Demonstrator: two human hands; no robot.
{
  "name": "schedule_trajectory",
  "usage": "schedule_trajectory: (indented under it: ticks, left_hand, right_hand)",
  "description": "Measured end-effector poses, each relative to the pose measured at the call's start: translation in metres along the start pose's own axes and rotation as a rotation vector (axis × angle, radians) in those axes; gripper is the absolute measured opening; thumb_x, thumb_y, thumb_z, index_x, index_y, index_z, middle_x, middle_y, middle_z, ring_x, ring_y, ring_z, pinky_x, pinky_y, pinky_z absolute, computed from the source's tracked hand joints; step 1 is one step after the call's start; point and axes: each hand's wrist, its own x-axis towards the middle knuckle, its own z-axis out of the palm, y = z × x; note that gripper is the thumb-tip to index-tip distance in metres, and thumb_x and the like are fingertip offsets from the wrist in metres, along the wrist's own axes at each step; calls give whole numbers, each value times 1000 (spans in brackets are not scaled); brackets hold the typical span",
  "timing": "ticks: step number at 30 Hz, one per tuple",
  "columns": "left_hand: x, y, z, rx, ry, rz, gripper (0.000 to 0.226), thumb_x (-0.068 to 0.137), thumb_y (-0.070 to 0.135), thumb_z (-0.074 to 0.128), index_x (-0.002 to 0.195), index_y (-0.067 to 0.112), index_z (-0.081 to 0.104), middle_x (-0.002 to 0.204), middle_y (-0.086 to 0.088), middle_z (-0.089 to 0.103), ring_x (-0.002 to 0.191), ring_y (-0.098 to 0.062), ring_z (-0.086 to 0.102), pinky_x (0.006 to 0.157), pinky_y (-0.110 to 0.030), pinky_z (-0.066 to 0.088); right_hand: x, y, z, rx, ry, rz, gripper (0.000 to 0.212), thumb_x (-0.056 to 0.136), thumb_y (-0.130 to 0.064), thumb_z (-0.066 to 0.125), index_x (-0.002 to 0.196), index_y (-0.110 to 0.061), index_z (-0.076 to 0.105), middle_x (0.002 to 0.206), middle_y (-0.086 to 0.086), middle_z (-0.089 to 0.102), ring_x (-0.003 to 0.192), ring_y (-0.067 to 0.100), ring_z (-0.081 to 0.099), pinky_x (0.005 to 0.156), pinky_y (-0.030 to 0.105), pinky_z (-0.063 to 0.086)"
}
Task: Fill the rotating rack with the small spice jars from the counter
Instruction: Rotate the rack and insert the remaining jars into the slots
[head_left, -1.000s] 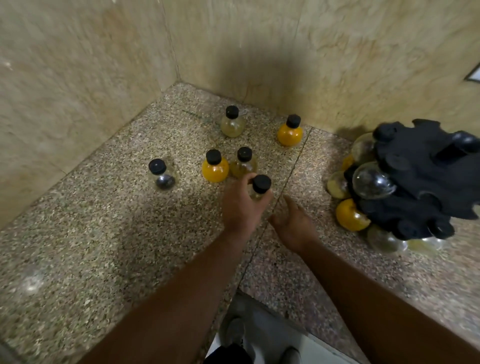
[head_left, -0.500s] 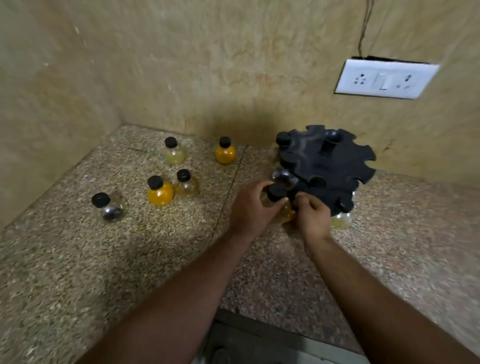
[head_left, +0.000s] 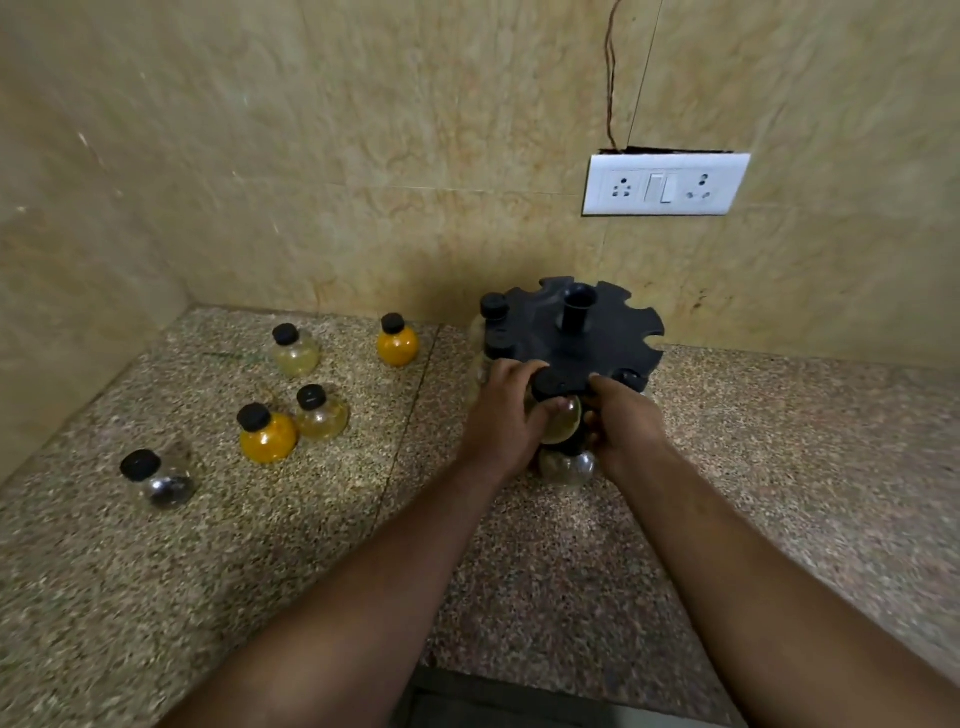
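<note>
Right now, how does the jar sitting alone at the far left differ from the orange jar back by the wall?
Contents: the far-left jar is nearly clear with a little dark stuff at the bottom; the orange jar looks filled with orange. Place: the far-left jar stands apart toward the front; the orange jar stands at the back, nearest the rack. Both are round-bellied, black-capped and stand on the counter, untouched.

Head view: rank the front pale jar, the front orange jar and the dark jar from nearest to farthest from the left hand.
1. front pale jar, directly left of the left hand.
2. front orange jar, beside the pale one, further left.
3. dark jar, alone at far left.
</note>
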Motion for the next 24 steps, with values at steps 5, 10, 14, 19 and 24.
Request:
schedule_trajectory:
  ticks: [5, 10, 14, 19, 24]
  left_hand:
    - [13, -1, 4, 76, -33, 4, 52, 92, 42, 65, 135, 15, 53, 129, -2, 47, 114, -22, 55, 91, -43, 53]
    - [12, -5, 14, 117, 44, -62, 49, 90, 50, 60, 131, 24, 52, 127, 1, 45, 113, -21, 54, 88, -46, 54]
    - [9, -6, 19, 123, 92, -70, 53, 89, 54, 52, 132, 24, 50, 128, 0, 45, 116, -22, 52, 89, -49, 52]
    - [6, -11, 10, 14, 217, -159, 53, 97, 43, 54, 143, 16, 45, 144, -8, 39, 126, -22, 50, 95, -40, 52]
    - [4, -23, -8, -43, 372, -376, 44, 99, 26, 56, 141, 13, 49, 133, -13, 50, 116, -26, 56, 86, -30, 45]
  right_hand:
    - [9, 5, -2, -82, -36, -22, 20, 97, -22, 62, 79, -14, 61, 60, 5, 51, 45, 15, 41, 42, 26, 30]
    - [14, 12, 0, -69, -83, -31, 13, 98, -21, 60, 92, -11, 64, 74, 11, 56, 53, 20, 47, 43, 26, 31]
    - [7, 11, 3, -82, -75, -36, 16, 100, -22, 57, 93, -11, 65, 72, 7, 61, 55, 18, 51, 48, 28, 36]
    - [-10, 16, 13, -170, -143, -20, 27, 103, -26, 52, 86, -14, 69, 66, 3, 58, 47, 13, 43, 45, 25, 36]
    - [-29, 27, 23, -367, -365, -50, 27, 103, -23, 48, 104, -18, 75, 85, 2, 70, 63, 12, 55, 49, 23, 42]
